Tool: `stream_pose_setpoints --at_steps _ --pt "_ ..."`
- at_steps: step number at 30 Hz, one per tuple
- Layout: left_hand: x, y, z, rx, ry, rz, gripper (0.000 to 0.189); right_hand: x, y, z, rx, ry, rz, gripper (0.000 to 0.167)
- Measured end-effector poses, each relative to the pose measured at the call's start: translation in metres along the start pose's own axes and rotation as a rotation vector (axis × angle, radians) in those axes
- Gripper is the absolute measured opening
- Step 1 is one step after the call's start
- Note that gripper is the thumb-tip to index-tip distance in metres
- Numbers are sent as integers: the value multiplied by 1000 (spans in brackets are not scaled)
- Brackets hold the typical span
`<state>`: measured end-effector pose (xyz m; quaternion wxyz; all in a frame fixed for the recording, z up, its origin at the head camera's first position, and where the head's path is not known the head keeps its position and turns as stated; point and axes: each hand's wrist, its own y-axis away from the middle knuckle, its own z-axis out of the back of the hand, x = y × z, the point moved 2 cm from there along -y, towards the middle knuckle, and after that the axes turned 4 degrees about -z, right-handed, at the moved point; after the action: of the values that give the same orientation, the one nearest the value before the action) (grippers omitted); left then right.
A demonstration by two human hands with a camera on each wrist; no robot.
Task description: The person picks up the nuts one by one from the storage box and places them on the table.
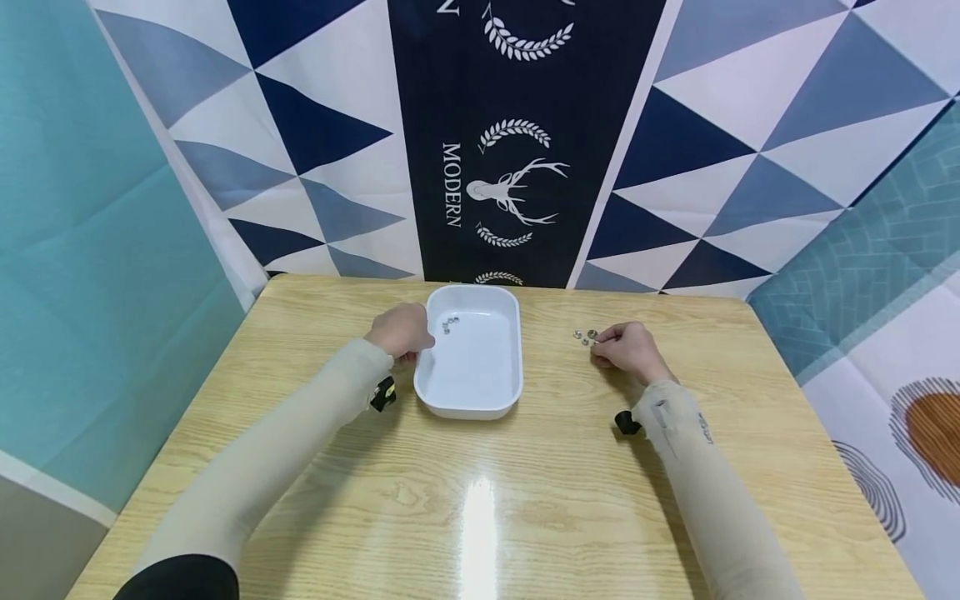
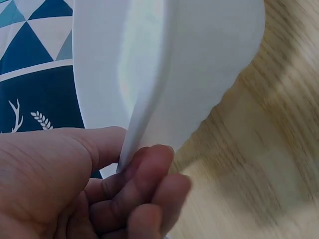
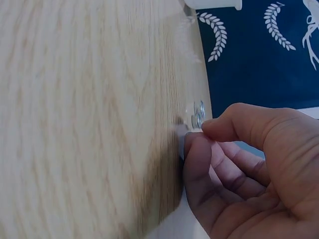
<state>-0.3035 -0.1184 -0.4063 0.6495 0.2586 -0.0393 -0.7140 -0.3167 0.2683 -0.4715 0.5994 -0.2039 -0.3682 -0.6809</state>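
A white rectangular tray (image 1: 468, 367) stands on the table, with several small metal nuts (image 1: 447, 326) in its far left part. My left hand (image 1: 401, 331) grips the tray's left wall; in the left wrist view the thumb is inside the rim (image 2: 144, 107) and the curled fingers are outside. To the right of the tray, my right hand (image 1: 628, 350) is low over the table with thumb and index fingertips together. They pinch a small shiny metal piece, mostly hidden by the fingertips. Right beside them lie several loose metal nuts (image 1: 577, 334), also seen as shiny nuts (image 3: 199, 113) in the right wrist view.
The light wood table (image 1: 570, 500) ends at a patterned cloth backdrop (image 1: 322, 142) close behind the tray. Teal cloth (image 1: 97, 233) hangs along the left side. A small black device (image 1: 627, 422) sits at my right wrist, another device (image 1: 383, 394) at my left.
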Motion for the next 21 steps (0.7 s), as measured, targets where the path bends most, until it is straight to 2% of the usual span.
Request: stream_pose_setpoints --at_steps 8,15,21 --pt "-5 1 3 -34 -166 -37 18 -6 3 4 12 30 -27 26" --pt "3 -6 2 10 -63 -10 23 -5 3 3 29 65 0 27" --pt "6 -9 -1 26 -31 -9 25 -8 3 2 36 52 -9 29"
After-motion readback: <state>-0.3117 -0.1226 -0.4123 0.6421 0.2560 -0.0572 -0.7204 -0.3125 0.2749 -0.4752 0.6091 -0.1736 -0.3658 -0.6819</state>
